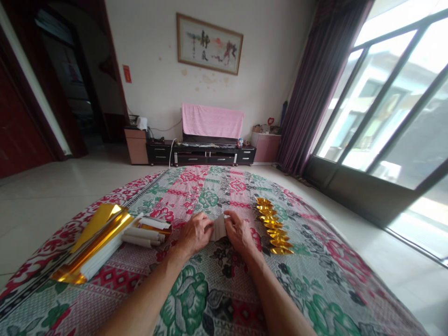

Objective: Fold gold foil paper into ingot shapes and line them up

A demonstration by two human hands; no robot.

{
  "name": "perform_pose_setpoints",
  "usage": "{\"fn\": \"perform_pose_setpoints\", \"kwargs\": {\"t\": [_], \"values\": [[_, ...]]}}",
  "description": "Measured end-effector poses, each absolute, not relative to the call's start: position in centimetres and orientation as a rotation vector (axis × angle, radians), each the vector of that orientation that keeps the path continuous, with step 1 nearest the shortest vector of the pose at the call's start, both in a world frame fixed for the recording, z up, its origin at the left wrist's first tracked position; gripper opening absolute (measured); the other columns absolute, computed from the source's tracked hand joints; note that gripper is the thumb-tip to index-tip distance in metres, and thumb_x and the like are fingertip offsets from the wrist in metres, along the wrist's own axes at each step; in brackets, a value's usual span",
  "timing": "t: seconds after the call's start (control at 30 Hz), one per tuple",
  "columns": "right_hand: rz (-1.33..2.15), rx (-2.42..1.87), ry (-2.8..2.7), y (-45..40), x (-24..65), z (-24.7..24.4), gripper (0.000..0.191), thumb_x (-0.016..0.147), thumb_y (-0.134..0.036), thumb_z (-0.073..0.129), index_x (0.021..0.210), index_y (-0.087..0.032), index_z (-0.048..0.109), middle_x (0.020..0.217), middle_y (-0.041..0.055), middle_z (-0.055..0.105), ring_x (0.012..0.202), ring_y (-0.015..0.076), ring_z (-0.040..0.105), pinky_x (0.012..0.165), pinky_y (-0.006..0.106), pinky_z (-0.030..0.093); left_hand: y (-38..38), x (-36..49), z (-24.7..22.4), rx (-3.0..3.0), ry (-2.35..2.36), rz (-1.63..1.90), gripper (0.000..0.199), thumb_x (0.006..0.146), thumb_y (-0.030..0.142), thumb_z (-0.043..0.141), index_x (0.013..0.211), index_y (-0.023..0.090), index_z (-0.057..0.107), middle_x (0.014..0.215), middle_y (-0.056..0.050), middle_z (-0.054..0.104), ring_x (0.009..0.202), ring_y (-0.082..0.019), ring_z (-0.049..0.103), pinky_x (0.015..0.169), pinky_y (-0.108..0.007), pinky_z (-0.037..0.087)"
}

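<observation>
A small piece of whitish paper (219, 228) is held between my two hands, low over the middle of the patterned cloth (185, 298). My left hand (198, 233) closes its fingers on the paper's left edge. Opposite it, my right hand (240, 229) grips the right edge with thumb and fingers. Faint creases seem to run down the paper. To the right of my hands stands a row of several folded gold paper pieces (275, 228), boat-like in shape. On the left lie several rolled white paper pieces (143, 235).
A stack of gold foil paper sheets (101, 247) lies at the left on the cloth. Beyond the round covered surface, a black TV cabinet (213, 156) stands against the wall, with a pink cloth (213, 120) draped above it. Large windows (385, 102) are on the right.
</observation>
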State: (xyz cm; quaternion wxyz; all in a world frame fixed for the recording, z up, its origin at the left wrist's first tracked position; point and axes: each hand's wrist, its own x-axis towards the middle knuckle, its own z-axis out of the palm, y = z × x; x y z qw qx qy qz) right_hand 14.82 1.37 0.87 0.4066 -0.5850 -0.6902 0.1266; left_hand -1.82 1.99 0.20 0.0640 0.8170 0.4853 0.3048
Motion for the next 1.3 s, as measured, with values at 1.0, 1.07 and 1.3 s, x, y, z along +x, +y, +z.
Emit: {"fn": "perform_pose_setpoints", "kwargs": {"t": [1.0,1.07,1.3], "values": [[0.466,-1.263,-1.768,0.93,14.34,1.12,0.028,0.07,-0.018,0.049,0.095,-0.018,0.063,0.073,-0.0007,0.066,0.063,0.0119,0.058,0.061,0.021,0.042,1.51,-1.43,0.72,2.517,1.501,0.884,0.019,0.078,0.03,0.054,0.093,0.021,0.062,0.089,-0.005,0.055,0.09,-0.019,0.05,0.084,-0.031,0.041],[0.463,-1.258,-1.793,0.76,14.3,1.34,0.029,0.069,-0.016,0.049,0.094,-0.017,0.063,0.078,0.0004,0.067,0.069,0.0126,0.059,0.065,0.021,0.043,1.53,-1.45,0.68,2.53,1.488,0.879,0.017,0.079,0.03,0.053,0.09,0.021,0.063,0.089,-0.005,0.055,0.09,-0.019,0.05,0.083,-0.031,0.041],[0.421,-1.254,-1.854,0.64,14.28,1.48,0.025,0.072,-0.016,0.049,0.092,-0.019,0.065,0.088,0.0028,0.064,0.076,0.0136,0.058,0.071,0.024,0.044,1.59,-1.51,0.46,2.541,1.476,0.862,0.016,0.08,0.03,0.052,0.086,0.023,0.064,0.09,-0.004,0.055,0.088,-0.018,0.051,0.082,-0.031,0.041]]}}
